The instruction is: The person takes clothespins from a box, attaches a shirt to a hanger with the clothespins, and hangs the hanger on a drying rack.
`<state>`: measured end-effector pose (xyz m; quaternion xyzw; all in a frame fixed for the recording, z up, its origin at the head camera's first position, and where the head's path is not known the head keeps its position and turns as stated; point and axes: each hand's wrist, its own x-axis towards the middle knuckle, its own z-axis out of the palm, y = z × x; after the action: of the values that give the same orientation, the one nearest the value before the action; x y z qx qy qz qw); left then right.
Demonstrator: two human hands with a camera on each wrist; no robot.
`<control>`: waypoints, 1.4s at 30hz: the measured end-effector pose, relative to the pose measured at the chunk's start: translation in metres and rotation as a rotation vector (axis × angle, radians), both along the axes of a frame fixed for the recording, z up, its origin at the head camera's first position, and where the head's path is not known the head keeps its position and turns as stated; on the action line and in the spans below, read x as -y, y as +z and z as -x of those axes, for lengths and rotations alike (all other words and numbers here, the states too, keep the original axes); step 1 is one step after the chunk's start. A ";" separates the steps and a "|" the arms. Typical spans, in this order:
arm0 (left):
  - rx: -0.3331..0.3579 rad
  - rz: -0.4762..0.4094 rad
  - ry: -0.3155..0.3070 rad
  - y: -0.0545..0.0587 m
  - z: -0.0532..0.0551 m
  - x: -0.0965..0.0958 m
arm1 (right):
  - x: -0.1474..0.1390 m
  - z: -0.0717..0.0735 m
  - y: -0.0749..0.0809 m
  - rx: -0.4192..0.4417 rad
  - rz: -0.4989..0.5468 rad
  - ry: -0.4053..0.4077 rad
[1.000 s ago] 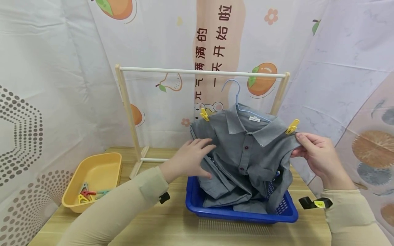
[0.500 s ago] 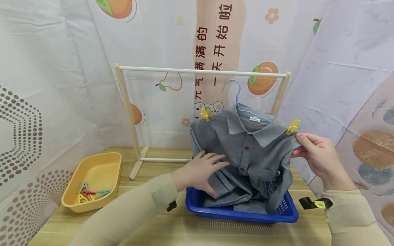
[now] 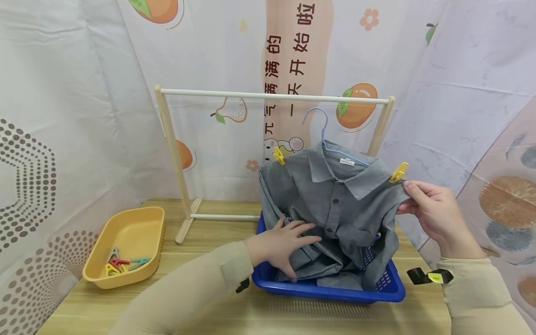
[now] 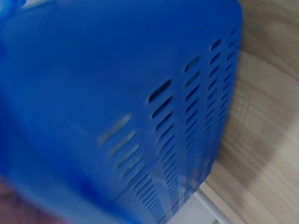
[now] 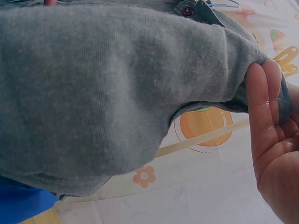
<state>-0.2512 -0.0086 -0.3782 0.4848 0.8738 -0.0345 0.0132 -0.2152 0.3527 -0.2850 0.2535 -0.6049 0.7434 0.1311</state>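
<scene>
A grey button-up shirt (image 3: 307, 179) is on a light blue hanger (image 3: 324, 122), its lower part bunched in a blue basket (image 3: 326, 292). One yellow clothespin (image 3: 278, 155) sits on the left shoulder and a second yellow clothespin (image 3: 398, 172) on the right. My right hand (image 3: 433, 214) pinches the cloth just beyond the right clothespin; the right wrist view shows the fingers against the sleeve (image 5: 117, 93). With fingers spread, my left hand (image 3: 282, 244) lies over the shirt's lower left part above the basket's left rim. Mostly the basket's slotted wall (image 4: 140, 93) fills the left wrist view.
Behind the basket stands a wooden rack with a white top bar (image 3: 234, 94). A yellow tray (image 3: 142, 223) holding several small coloured clothespins (image 3: 119, 263) is on the left of the wooden table (image 3: 197, 272). Patterned curtains (image 3: 217, 46) close off the back and sides.
My left hand has moved right and down from the shirt's left side, its fingers staying spread. My right hand keeps its pinch on the shirt, which has hardly moved.
</scene>
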 end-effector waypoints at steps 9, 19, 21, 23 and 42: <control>-0.011 0.081 -0.020 -0.009 -0.003 -0.010 | 0.001 0.000 0.001 0.009 -0.005 0.003; -0.035 0.182 -0.020 -0.011 -0.003 -0.026 | -0.003 -0.003 -0.002 0.036 -0.030 -0.039; -0.032 0.199 -0.009 -0.013 -0.004 -0.027 | -0.003 -0.002 -0.001 0.038 -0.029 -0.038; -0.032 0.220 0.003 -0.014 -0.004 -0.029 | -0.003 -0.001 -0.001 0.036 -0.030 -0.032; -0.032 0.294 0.061 -0.026 -0.014 -0.031 | 0.000 0.002 -0.001 0.027 -0.019 0.010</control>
<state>-0.2375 0.0226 -0.4040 0.4502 0.8738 -0.1696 0.0712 -0.2174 0.3528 -0.2862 0.2477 -0.6123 0.7417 0.1167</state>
